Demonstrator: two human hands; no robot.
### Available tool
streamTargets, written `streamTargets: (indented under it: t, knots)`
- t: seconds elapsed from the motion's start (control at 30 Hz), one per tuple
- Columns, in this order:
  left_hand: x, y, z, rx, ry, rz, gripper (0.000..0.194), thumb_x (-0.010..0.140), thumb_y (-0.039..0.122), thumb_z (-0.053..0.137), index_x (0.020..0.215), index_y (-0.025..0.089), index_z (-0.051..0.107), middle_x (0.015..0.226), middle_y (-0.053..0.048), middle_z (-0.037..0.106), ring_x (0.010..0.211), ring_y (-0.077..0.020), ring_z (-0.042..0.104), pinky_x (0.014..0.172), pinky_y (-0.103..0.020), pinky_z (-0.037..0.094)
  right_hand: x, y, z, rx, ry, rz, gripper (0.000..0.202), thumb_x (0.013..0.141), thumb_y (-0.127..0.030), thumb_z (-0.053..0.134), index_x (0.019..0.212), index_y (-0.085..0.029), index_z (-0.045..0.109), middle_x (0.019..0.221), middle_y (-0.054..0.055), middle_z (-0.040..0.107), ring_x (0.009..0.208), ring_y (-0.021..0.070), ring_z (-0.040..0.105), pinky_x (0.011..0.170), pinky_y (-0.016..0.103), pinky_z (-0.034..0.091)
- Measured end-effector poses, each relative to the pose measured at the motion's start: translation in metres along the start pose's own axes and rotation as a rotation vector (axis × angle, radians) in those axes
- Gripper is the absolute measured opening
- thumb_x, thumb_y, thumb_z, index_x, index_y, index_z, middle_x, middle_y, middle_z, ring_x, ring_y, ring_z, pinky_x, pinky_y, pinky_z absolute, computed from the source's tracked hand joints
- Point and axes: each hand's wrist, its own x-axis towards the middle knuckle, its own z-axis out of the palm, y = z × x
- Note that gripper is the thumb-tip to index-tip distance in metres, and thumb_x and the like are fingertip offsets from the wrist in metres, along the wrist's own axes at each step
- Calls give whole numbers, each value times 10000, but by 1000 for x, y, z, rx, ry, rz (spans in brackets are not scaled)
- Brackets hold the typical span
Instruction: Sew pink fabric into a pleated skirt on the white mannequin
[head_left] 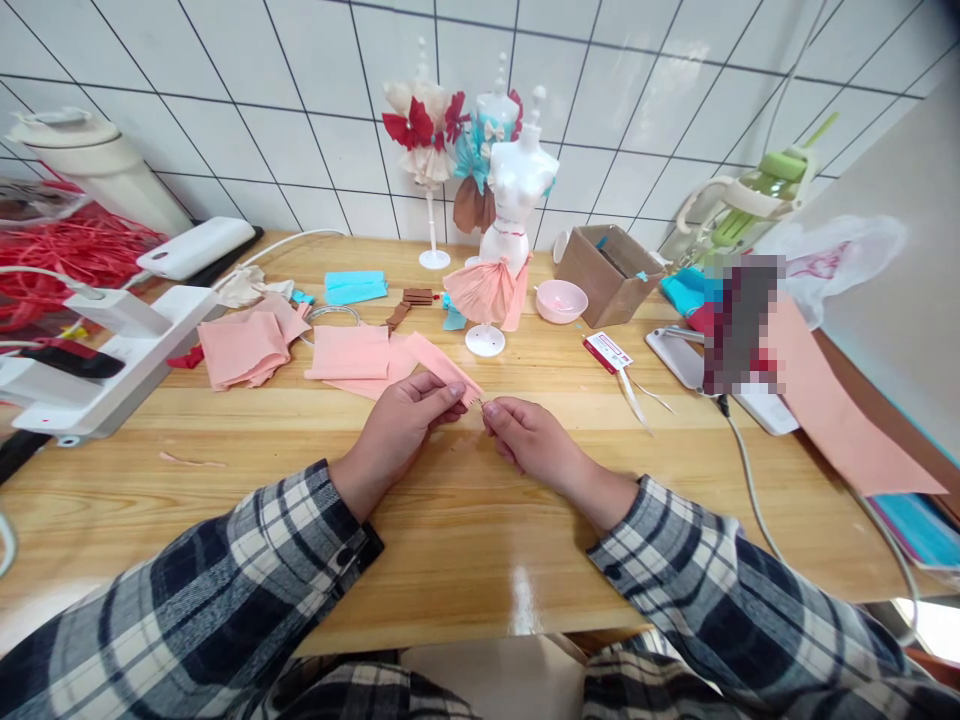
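My left hand (pixel 409 415) pinches a folded strip of salmon-pink crepe paper (pixel 442 365) near its end, over the middle of the table. Just to the right, my right hand (pixel 529 430) is closed, thumb against forefinger, at the strip's tip. A tiny thin thing shows between the two hands, too small to name. Flat pink pieces (pixel 351 352) lie behind my left hand. Beyond the hands stands a small white mannequin (pixel 514 200) with a pleated pink skirt (pixel 487 290) around its lower part.
Two more dressed mannequins (pixel 431 135) stand by the tiled wall. A pink bowl (pixel 561 300) and cardboard box (pixel 604 275) are behind my right hand; a tag (pixel 609 352) lies nearer. A power strip (pixel 112 375) and red shreds (pixel 67 255) occupy the left.
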Motion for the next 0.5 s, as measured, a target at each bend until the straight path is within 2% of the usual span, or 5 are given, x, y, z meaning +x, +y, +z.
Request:
streamTargets:
  t: [0.27, 0.5]
  knots:
    - [-1, -2, 1, 49, -17, 15, 204, 706, 328, 792, 775, 155, 708, 733, -6, 686, 724, -127, 616, 729, -253, 484, 1, -2, 1, 93, -16, 11, 463, 903, -625, 417, 709, -207, 456, 508, -74, 413, 438, 79, 355, 440, 210, 308]
    - [-2, -1, 2, 55, -19, -5, 224, 713, 354, 783, 788, 158, 706, 810, -20, 713, 785, -144, 640, 758, -261, 494, 0, -4, 1, 202, -41, 43, 448, 894, -611, 438, 703, -206, 450, 495, -79, 393, 423, 71, 327, 410, 203, 274]
